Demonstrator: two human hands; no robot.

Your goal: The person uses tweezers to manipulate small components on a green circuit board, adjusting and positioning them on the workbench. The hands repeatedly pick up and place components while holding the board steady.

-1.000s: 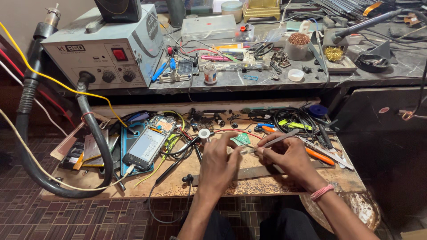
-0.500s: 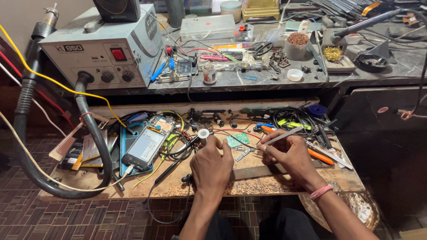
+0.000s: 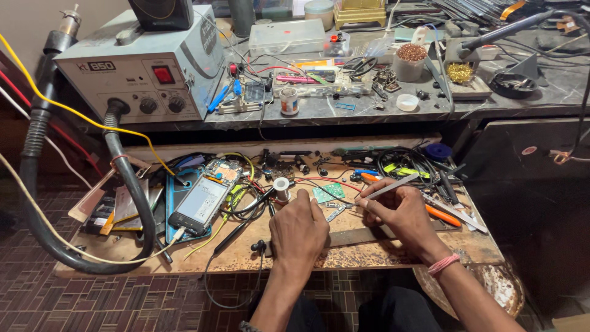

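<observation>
In the head view, the right hand pinches a slim grey tool angled toward a small green circuit board on the wooden work board, whose bare near edge leaves some free room. The left hand rests curled just beside it, its fingertips hidden, so its grip cannot be told. Cables, a phone and clutter crowd the rest.

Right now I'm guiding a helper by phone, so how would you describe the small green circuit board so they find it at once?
Start at the worn wooden board below the grey stone counter. Find the left hand near its middle; the small green circuit board lies flat just beyond the knuckles, right of the solder spool. It is the only bare green rectangle there, far smaller than the phone.
</observation>
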